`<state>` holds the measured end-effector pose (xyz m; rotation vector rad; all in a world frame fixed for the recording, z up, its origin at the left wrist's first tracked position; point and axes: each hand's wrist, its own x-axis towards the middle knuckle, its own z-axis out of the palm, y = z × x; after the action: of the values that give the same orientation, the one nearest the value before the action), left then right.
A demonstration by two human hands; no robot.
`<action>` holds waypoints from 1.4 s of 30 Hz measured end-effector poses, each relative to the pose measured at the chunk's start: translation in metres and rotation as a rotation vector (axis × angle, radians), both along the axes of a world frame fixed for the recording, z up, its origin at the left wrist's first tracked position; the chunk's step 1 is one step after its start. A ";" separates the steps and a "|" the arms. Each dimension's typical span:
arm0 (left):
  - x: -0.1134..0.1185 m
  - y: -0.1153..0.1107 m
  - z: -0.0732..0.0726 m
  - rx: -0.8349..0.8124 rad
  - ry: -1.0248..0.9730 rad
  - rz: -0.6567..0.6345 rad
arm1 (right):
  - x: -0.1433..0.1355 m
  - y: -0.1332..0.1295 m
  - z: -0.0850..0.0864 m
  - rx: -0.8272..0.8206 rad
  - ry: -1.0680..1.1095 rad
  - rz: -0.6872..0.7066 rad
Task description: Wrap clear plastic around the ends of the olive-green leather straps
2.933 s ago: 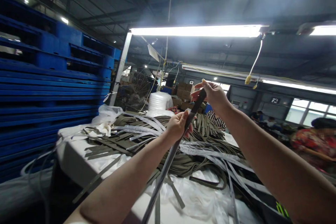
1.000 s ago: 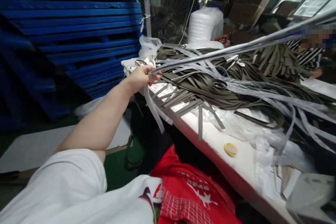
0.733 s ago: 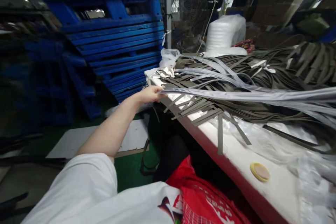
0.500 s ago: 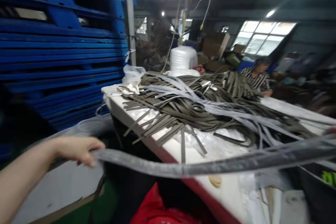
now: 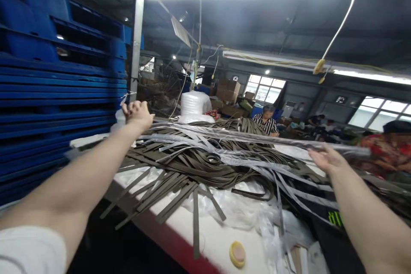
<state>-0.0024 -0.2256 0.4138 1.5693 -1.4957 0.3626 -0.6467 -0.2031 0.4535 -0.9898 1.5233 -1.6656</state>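
Note:
A long grey bundle of strips in clear plastic (image 5: 237, 135) stretches nearly straight from left to right above the pile. My left hand (image 5: 138, 115) is raised at its left end with the fingers bent round it. Near the other end, my right hand (image 5: 327, 158) is turned palm up, the bundle lying across its fingers; a short end sticks out beyond. Exactly how the right fingers close is blurred. Beneath lies a tangled heap of dark olive straps (image 5: 192, 162), with several thinner plastic-covered strips (image 5: 244, 160) on top.
The white table (image 5: 180, 222) has a red edge and holds plastic sheeting and a yellow tape roll (image 5: 237, 254). Blue pallets (image 5: 61, 94) are stacked at left beside a metal post (image 5: 137, 47). A white foam roll (image 5: 192, 107) stands behind. Seated co-workers (image 5: 266, 120) are further back.
Both hands and the bundle have risen and moved over the strap heap. The bundle, sagging before, is now straighter. The view has tilted up and my right hand has come into full sight.

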 end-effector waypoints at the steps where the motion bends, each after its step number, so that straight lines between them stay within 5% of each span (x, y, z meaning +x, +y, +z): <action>1: -0.020 -0.006 -0.006 0.000 -0.015 0.024 | 0.005 -0.005 -0.010 0.012 0.011 -0.049; 3: -0.059 -0.008 -0.036 0.019 -0.077 0.008 | 0.018 -0.013 -0.038 0.011 0.032 -0.130; 6: -0.107 0.010 -0.106 0.097 -0.193 -0.114 | 0.042 -0.008 -0.085 -0.043 0.080 -0.122; 11: -0.155 0.072 -0.213 0.262 -0.211 -0.302 | 0.089 0.058 -0.168 -0.057 0.335 0.195; 14: -0.166 0.108 -0.252 0.298 -0.138 -0.358 | 0.115 0.107 -0.222 -0.078 0.693 0.300; 19: -0.160 0.145 -0.297 0.291 -0.017 -0.412 | 0.136 0.160 -0.304 0.016 1.000 0.386; 24: -0.152 0.156 -0.323 0.294 0.042 -0.445 | 0.144 0.170 -0.335 0.040 1.338 0.444; 31: -0.156 0.160 -0.327 0.354 0.107 -0.477 | 0.157 0.168 -0.345 0.046 1.481 0.403; 36: -0.159 0.168 -0.325 0.386 0.140 -0.494 | 0.139 0.144 -0.323 0.092 1.282 0.396; 42: -0.168 0.178 -0.319 0.428 0.149 -0.534 | 0.139 0.065 -0.291 0.188 1.241 0.261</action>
<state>-0.1705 -0.0475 0.0951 1.3939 -1.8762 -0.3949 -0.5076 -0.1385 0.1622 -2.1903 2.0514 -0.6132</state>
